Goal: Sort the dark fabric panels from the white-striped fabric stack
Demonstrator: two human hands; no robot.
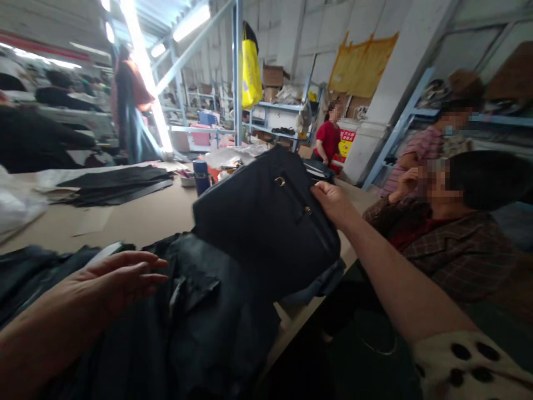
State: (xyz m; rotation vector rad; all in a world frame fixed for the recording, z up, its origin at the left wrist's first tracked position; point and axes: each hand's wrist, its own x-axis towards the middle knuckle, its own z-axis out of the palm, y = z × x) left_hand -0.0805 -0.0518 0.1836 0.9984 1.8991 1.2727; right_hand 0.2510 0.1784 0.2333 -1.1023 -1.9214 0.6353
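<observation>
Head view, looking down past my own forearms: my right hand [333, 203] is closed on the edge of a black fabric bag [266, 222], fingers curled around the seam and holding the bag up, tilted, above the table. The bag is a soft, boxy shape with a fine matte weave. A small brass-coloured ring [280, 180] and a metal zip pull [307, 210] catch the light on its face, and a dark zip line runs slantwise across it. My left hand [120, 275] is open, its fingers loosely spread and slightly blurred, just beside the bag and over a heap of crumpled dark cloth [179, 316]. I cannot tell whether those fingers [145, 272] touch the cloth. The heap has soft folds and a dull sheen, and the bag's lower edge overlaps it. Beyond them, the tan surface of the worktable [133, 219] carries a flat stack of black cut panels [114, 185] and a blue bottle [201, 176]. Just past my right forearm sits a person in a brown plaid shirt [453, 255].
</observation>
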